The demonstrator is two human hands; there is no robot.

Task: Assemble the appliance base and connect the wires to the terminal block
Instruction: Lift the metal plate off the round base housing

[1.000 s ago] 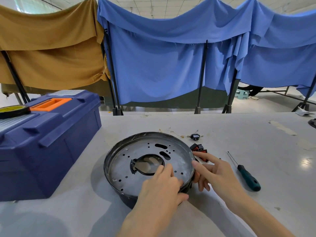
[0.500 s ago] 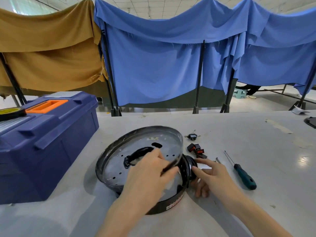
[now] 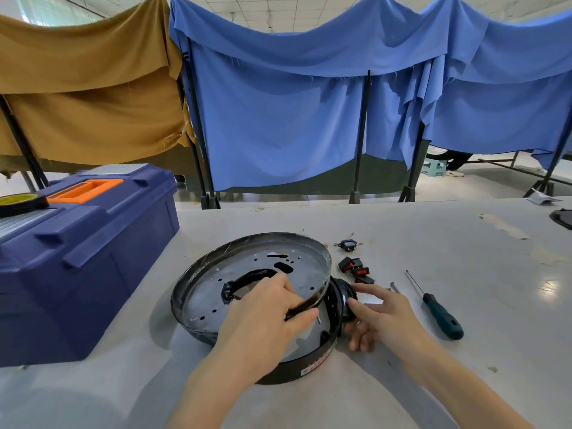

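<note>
A round grey metal base plate (image 3: 216, 283) with a black rim and several holes is tilted up on its left edge. My left hand (image 3: 266, 311) grips its near rim, thumb under and fingers on top. Beneath it a black plastic housing (image 3: 297, 370) shows, with a white label on its wall. My right hand (image 3: 380, 317) rests on the table against the housing's right side, fingertips touching a black knob-like part (image 3: 343, 295). Black and red switches (image 3: 356, 267) lie just behind, and a small black connector (image 3: 348, 244) with thin wires sits farther back.
A green-handled screwdriver (image 3: 439, 314) lies right of my right hand, with a screw (image 3: 394, 287) between them. A big blue toolbox (image 3: 77, 249) with an orange handle stands at the left, a tape roll (image 3: 18, 201) on its lid. Blue and tan cloth screens stand behind the table.
The base plate lay flat one second ago. My left hand has lifted its right side, tipping it left and exposing the black housing. My right hand moved in against the housing.
</note>
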